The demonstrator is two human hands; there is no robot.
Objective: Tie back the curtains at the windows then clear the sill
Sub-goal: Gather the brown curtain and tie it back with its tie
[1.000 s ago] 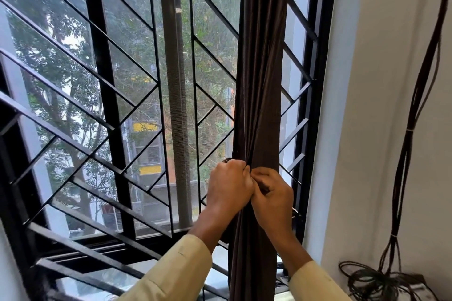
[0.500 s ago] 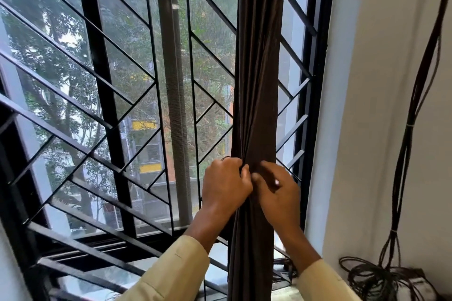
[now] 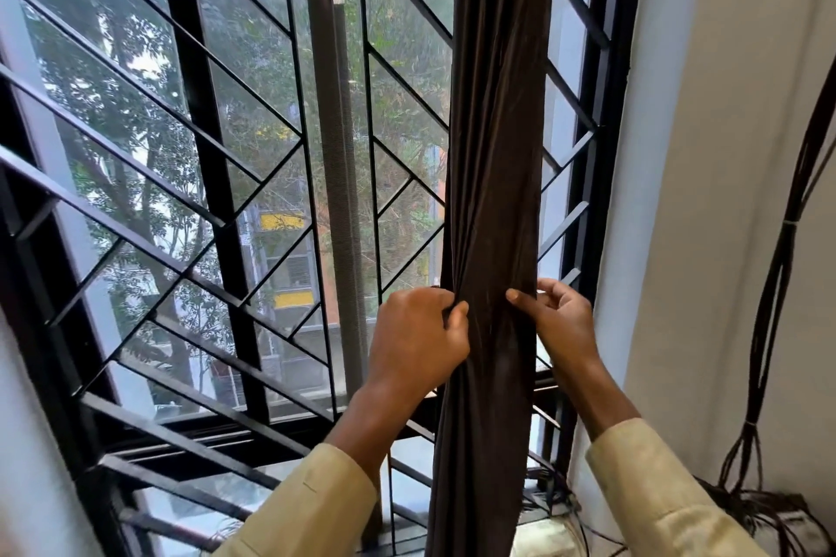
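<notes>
Window grille [image 3: 194,176]: black bars, diagonal pattern, fills the left and centre of view; top and left edges cut off by the frame. Trees and a building with yellow panels behind it, soft through mesh.

Wall [image 3: 714,149]: pale, occupies the right side. Open room lies between the window frame and the cable bundle [image 3: 782,240] that hangs down the far right and ends in a tangled coil at bottom right, partly cut off.

Curtain [image 3: 495,158]: dark brown, gathered into one narrow vertical column right of centre, in front of the grille's right section. Runs out of view at top and bottom. A strip of window shows on each side of it.

Sleeves [image 3: 316,507]: tan, both enter from the bottom edge.

Left hand [image 3: 418,339]: closed on the curtain's left edge, fingers curled round the fabric, thumb tip over the front folds. Fingertips hidden behind the cloth.

Right hand [image 3: 563,321]: at the curtain's right edge, thumb laid across the front of the fabric, fingers bent behind and beside the edge. Whether those fingers actually clamp cloth cannot be told. No tie visible; could be hidden.

Sill: mostly hidden behind curtain and arms.

Change from half a second ago: the hands were touching at the column's middle; they are now apart, one at each edge, and the bundle between them looks wider.
</notes>
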